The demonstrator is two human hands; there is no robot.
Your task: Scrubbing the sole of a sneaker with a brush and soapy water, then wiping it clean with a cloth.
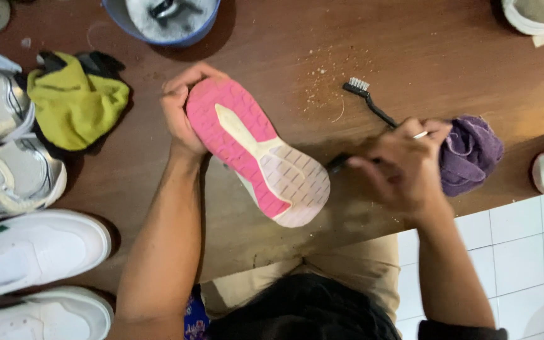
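Overhead, the head view looks down on a brown wooden table (272, 69) whose near edge runs diagonally at the lower right, where white floor tiles (524, 245) begin. Open room on the table is limited to the centre and upper right. 4 pale shoes (26, 252) crowd the left edge, a yellow-green cloth (77, 104) lies just beside them, and a blue basin (165, 25) of foamy water sits at the far edge.

The left hand (181, 116) is closed around the toe end of a shoe (256, 154), fingers wrapped over its edge. The shoe is held sole-up over the table's middle — pink outsole with a cream centre strip and a pale heel patch. Its long axis runs diagonally, toe toward the upper left, heel toward the lower right, pointing at the person's lap.

The right hand (404, 164) is blurred; it is closed on the handle of a thin black brush (373, 107) whose white bristle head lies near scattered crumbs (322, 75) — the handle passes under the fingers toward the shoe's heel. A purple cloth (470, 154) lies touching the hand's far side. 2 more shoes show at the right edge.
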